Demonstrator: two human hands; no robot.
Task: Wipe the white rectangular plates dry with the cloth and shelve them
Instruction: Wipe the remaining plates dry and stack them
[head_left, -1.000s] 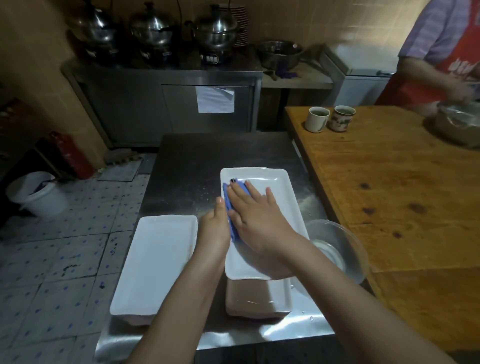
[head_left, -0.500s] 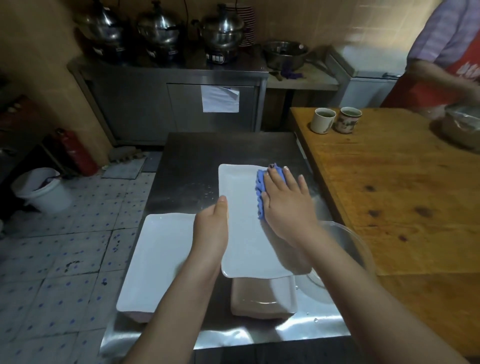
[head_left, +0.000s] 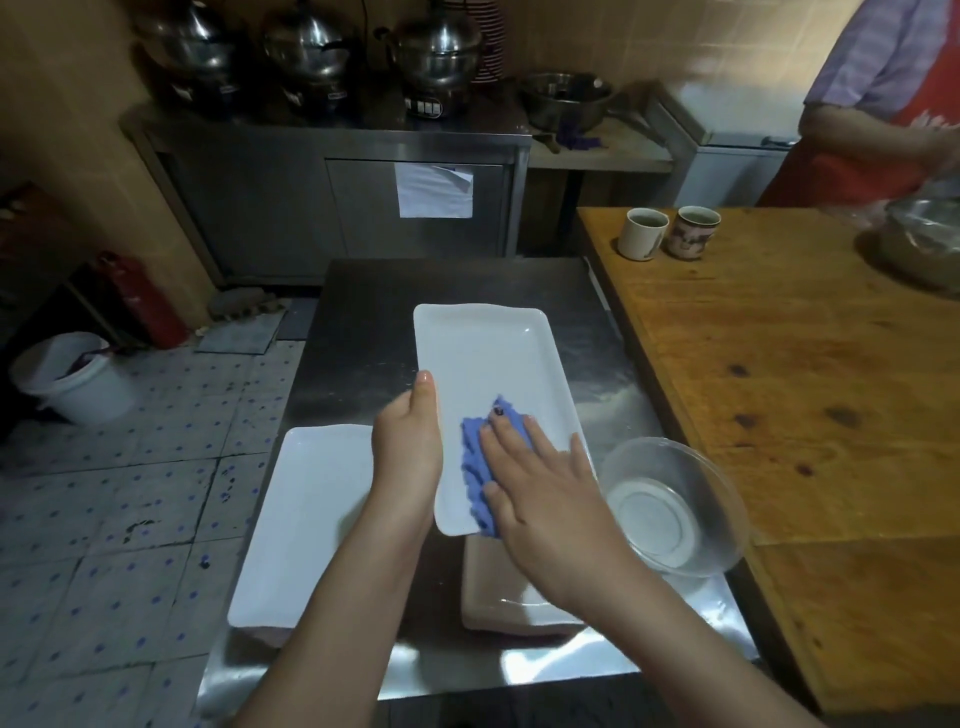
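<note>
Head: left hand (head_left: 408, 447) on plate (head_left: 488, 358) edge

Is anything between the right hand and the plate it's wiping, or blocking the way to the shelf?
Only the blue cloth, pressed flat under the right hand on the plate. The left hand grips the plate's left edge. No shelf is in view, so that path cannot be judged.
</note>
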